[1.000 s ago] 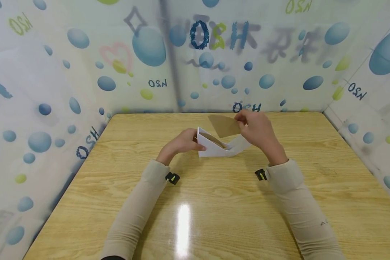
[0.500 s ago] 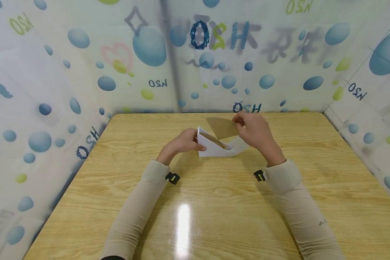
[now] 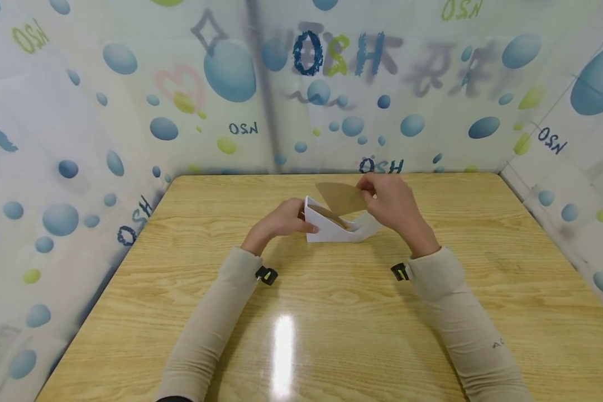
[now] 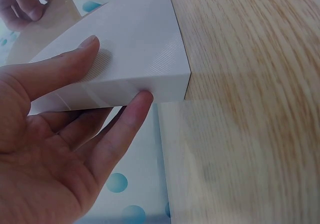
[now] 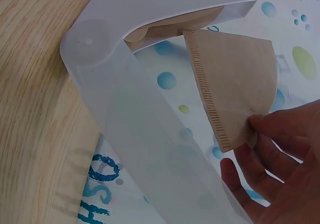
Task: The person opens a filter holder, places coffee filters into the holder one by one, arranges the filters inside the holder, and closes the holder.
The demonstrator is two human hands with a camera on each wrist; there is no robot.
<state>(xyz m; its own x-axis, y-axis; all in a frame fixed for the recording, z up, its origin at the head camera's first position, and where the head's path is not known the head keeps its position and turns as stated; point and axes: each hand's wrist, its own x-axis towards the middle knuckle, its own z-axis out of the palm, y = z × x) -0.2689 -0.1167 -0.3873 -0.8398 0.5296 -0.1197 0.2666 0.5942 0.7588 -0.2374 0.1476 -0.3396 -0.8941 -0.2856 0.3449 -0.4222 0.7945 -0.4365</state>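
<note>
A brown paper coffee filter (image 5: 232,79) with a crimped seam is pinched by its edge between the thumb and fingers of my right hand (image 3: 394,201). It hangs over the open side of a white filter box (image 3: 326,230). More brown filters (image 5: 175,24) lie inside that box, partly hidden by its wall. My left hand (image 4: 65,134) grips the closed end of the box, thumb on one face and fingers against the edge and far side. The translucent lid (image 5: 150,134) is swung open to the right, below my right hand.
The box stands on a wood-grain table (image 3: 331,312). A patterned curtain (image 3: 301,100) with blue and green dots rises behind the table and along its sides. A black strap device (image 3: 267,275) sits at each wrist.
My right hand has moved slightly left and down, bringing the pinched coffee filter closer to the box opening. My left hand and the box have stayed in place.
</note>
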